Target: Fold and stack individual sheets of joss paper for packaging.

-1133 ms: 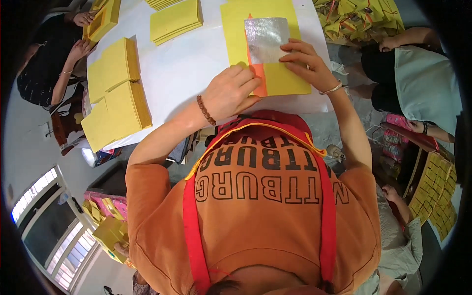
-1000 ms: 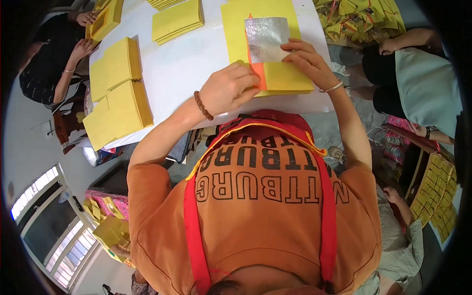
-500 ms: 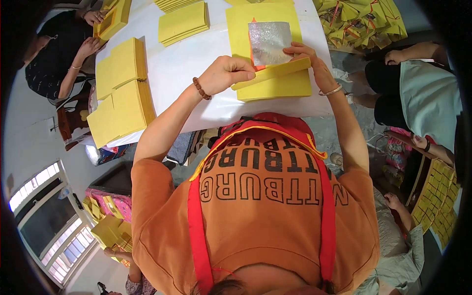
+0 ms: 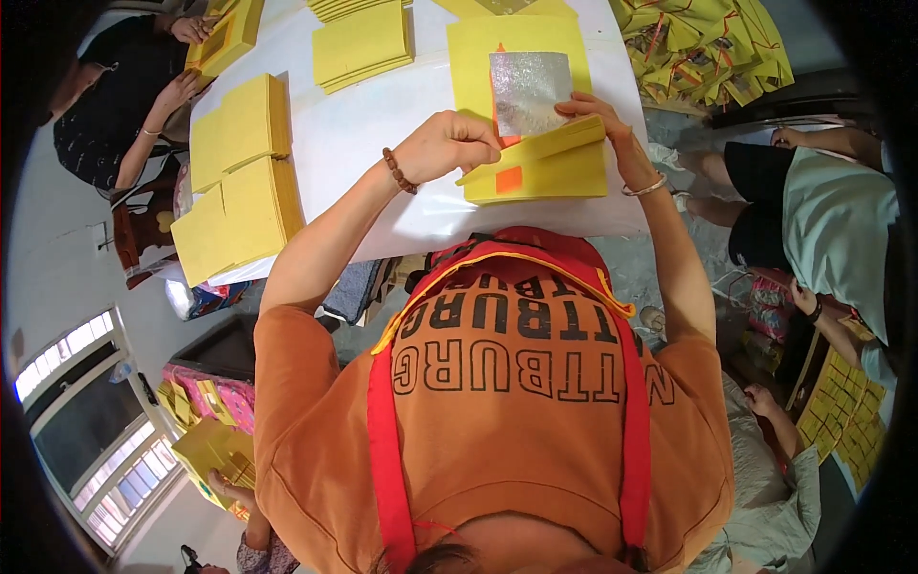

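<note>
A stack of yellow paper sheets (image 4: 574, 182) lies on the table edge in front of me. The near part of the top sheet is turned up into a slanting fold (image 4: 555, 143). My left hand (image 4: 448, 145) is closed, with thumb and forefinger pinching the fold's left end. At the right end, my right hand (image 4: 604, 122) grips the fold, its fingers reaching over onto the foil. A silver foil square (image 4: 529, 91) lies on the yellow paper beyond the fold, with orange paper (image 4: 500, 142) showing from under it. An orange patch (image 4: 509, 179) shows below the fold.
Yellow paper stacks (image 4: 239, 206) stand on the white table (image 4: 382, 124) at left, another stack (image 4: 361, 46) farther back. A co-worker's hand (image 4: 175, 93) is at a yellow box (image 4: 228, 40). Yellow pieces with red strings (image 4: 708, 43) are piled far right. Other people sit at right.
The fold's left side has been raised, uncovering the orange patch below it. My left hand has shifted slightly right; the right hand keeps its hold.
</note>
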Tool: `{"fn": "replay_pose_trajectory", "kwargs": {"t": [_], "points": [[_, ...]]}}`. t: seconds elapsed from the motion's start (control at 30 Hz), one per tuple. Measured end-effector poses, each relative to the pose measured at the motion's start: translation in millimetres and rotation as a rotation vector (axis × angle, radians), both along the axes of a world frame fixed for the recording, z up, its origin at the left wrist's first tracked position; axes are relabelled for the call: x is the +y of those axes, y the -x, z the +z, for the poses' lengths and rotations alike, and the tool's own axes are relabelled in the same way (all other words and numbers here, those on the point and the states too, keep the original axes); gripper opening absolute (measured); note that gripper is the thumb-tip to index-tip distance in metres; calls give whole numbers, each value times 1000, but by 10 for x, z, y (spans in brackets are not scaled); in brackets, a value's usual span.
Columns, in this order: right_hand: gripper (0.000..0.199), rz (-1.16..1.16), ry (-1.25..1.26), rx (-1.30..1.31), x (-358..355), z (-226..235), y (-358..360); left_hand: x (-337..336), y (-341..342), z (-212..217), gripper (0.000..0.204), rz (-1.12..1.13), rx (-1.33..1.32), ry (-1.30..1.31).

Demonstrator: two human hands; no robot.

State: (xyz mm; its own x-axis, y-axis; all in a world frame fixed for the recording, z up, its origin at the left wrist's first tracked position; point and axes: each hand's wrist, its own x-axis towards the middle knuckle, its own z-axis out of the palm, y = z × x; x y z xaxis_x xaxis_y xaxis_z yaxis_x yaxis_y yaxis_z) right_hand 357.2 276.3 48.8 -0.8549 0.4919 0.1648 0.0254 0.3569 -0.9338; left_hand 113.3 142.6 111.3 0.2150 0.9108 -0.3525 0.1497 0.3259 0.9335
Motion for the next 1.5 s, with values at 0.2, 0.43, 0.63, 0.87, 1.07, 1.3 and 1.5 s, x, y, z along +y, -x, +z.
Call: {"fn": "replay_pose_trajectory", "kwargs": {"t": [0.2, 0.43, 0.63, 0.87, 1.07, 1.3, 1.5], "points": [[70, 60, -45, 152, -11, -11, 6, 28, 75, -41, 16, -27, 10, 23], [28, -144, 185, 37, -99, -21, 48, -20, 161, 71, 33, -33, 149, -572], [22, -119, -491, -59, -113, 278, -48, -197, 109, -97, 29, -63, 803, -856], [13, -126, -196, -138, -340, 462, -155, -434, -154, 52, 19, 81, 702, -648], [21, -495, 167, -138, -379, 478, 126, -168, -97, -216, 24, 422, 376, -153], [40, -725, 171, -133, -334, 380, 280, 20, -131, -196, 25, 567, 92, 13], [29, -763, 47, -294, -303, 387, 315, 58, -99, -201, 24, 582, 113, 96]]}}
